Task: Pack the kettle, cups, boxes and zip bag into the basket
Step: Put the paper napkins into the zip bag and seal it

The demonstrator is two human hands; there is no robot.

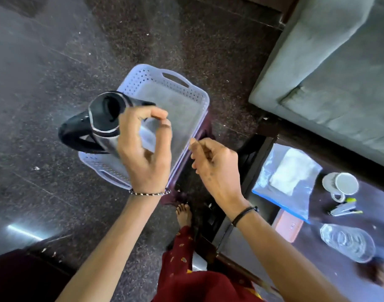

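Status: packing barely started. Pale lilac perforated plastic basket (182, 99) sits on the dark speckled floor at about 12 o'clock from the person; as far as I can see, nothing in it yet.

Left hand (146, 153) has its grip closed round the body of the steel kettle with black lid and black handle (104, 123), thumb and fingers wrapped on the metal. Kettle is tilted, lid toward the camera, handle pointing to 9 o'clock, held over the basket's near-left corner. Can't tell whether its base touches the rim or basket floor yet.

Right hand (217, 171) carries nothing, fingers loosely curled, grip slack, just beside the basket's 3 o'clock edge.

Still waiting on the dark tabletop (382, 205) at 4 o'clock: clear zip bag with blue seal and white contents (289, 177), white ceramic cup (343, 185) on its side, flat pinkish box (289, 227) partly under the bag. Other cups and boxes not in view.

My read: item one of several, mid-placement. Rest all to do.
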